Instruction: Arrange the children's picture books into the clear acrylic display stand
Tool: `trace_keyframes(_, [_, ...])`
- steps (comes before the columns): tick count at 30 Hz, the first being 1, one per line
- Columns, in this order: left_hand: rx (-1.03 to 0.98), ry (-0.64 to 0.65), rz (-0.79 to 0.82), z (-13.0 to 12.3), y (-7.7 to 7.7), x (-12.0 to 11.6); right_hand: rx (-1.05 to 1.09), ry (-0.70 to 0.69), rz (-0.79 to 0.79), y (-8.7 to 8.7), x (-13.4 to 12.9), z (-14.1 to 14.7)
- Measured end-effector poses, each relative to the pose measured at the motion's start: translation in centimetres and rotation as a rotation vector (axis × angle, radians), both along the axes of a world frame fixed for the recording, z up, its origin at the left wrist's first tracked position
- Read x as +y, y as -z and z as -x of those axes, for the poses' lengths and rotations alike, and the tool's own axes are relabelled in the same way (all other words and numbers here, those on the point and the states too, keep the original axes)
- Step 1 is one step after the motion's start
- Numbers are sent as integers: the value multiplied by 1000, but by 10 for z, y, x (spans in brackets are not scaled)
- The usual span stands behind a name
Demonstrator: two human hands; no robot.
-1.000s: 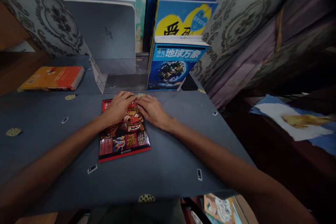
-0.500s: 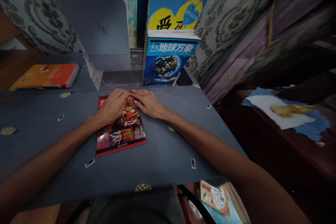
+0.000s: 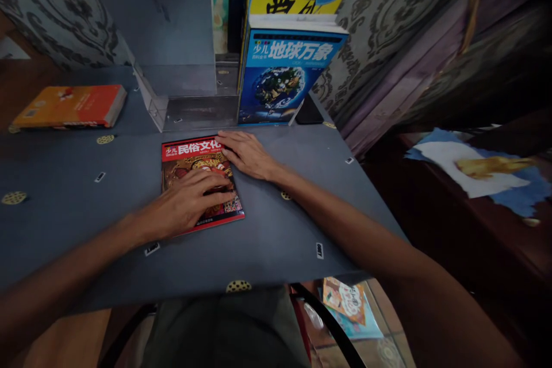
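Head view: the red book (image 3: 200,162) lies flat on the bench (image 3: 276,230), just before the clear stand (image 3: 200,112). Left hand (image 3: 192,200) lies across the book's cover, fingers extended, slightly apart; right hand (image 3: 248,155) rests on its upper right corner, unclenched.

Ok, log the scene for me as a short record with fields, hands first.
Left hand: palm down, spread over the red book's cover
Right hand: fingers at that book's upper right corner
Red book: lying flat, front up
Clear stand: behind the red book
Blue book: upright in the stand
Orange book: lying flat, far left
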State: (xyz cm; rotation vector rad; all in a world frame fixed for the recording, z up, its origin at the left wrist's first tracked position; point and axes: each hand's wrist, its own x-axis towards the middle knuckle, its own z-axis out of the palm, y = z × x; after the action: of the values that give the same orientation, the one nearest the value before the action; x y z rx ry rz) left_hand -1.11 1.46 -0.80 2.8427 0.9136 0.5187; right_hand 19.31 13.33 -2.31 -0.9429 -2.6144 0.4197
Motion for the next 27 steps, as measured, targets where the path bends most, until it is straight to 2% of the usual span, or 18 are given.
trace_keyframes(5, [76, 23, 58, -2, -2, -19, 9, 3, -10, 4, 0, 0])
trace_keyframes(15, [129, 39, 47, -4, -5, -20, -1, 25, -14, 2, -7, 1])
trace_keyframes(18, [129, 32, 46, -5, -4, -21, 7, -2, -12, 2, -25, -6])
trace_keyframes(24, [47, 28, -11, -3, -3, -23, -11, -67, -7, 1, -83, -35])
trace_keyframes(27, [-11, 40, -63, -2, -2, -26, -40, -84, -15, -2, -105, -47])
